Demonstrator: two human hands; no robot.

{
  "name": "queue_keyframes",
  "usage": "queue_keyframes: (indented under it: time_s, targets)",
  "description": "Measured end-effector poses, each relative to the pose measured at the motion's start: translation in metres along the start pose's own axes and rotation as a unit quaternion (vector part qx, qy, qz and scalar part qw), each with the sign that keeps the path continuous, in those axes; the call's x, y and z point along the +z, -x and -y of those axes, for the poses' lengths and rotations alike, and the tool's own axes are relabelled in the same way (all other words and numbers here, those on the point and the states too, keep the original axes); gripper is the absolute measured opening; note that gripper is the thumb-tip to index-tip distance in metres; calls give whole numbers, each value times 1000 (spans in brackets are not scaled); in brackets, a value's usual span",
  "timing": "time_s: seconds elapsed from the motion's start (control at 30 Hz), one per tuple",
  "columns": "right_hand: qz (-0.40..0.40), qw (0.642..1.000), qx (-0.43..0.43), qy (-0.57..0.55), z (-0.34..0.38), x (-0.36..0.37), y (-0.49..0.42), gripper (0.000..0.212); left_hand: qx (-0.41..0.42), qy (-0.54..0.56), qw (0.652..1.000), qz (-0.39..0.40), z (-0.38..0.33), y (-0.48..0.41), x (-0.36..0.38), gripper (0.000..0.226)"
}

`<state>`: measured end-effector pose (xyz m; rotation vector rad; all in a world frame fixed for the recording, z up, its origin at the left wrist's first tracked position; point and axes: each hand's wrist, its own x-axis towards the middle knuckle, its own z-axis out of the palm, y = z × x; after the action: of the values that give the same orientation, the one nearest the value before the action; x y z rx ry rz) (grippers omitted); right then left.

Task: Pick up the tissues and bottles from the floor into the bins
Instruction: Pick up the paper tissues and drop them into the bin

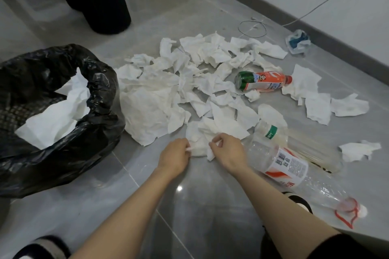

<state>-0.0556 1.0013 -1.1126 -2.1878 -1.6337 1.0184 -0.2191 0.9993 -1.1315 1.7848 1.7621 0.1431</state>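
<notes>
White crumpled tissue lies on the grey floor between my hands. My left hand and right hand each pinch an edge of it with curled fingers. More tissues spread beyond. I see the black-lined bin to the left, a clear bottle just beside my right wrist, and an orange bottle farther back.

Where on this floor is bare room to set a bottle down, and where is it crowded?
Bare: the tiles between the bin bag and the left hand; also beyond the tissues, toward the black cylinder. Crowded: right of the right hand, where bottles lie.
</notes>
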Motion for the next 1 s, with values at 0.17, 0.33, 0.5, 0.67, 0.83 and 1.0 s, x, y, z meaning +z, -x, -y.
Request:
queue_keyframes:
  time_s: [0.17, 0.33, 0.5, 0.67, 0.83, 1.0]
  targets:
    - [-146, 985, -94, 5, 18, -3, 4, 18, -113, 246, 961, -54, 7, -3, -24, 16]
    - [-138, 978, -136, 71, 25, -3, -3, 43, -143, 304, 938, -86, 15, 0, -48, 21]
    - [-48, 984, -23, 172, 18, 3, -4, 62, -59, 175, 974, -128, 27, 16, -55, 5]
    - [10, 987, 20, 159, 15, 6, -2, 52, 30, -73, 997, 24, 43, 27, -38, 25]
    - [-111, 986, -47, 118, 16, 1, -3, 32, 5, -96, 989, 114, 35, 30, -30, 67]
    - [61, 991, -34, 118, 9, 6, -9, 57, -7, -92, 992, 82, 52, 23, -25, 42]
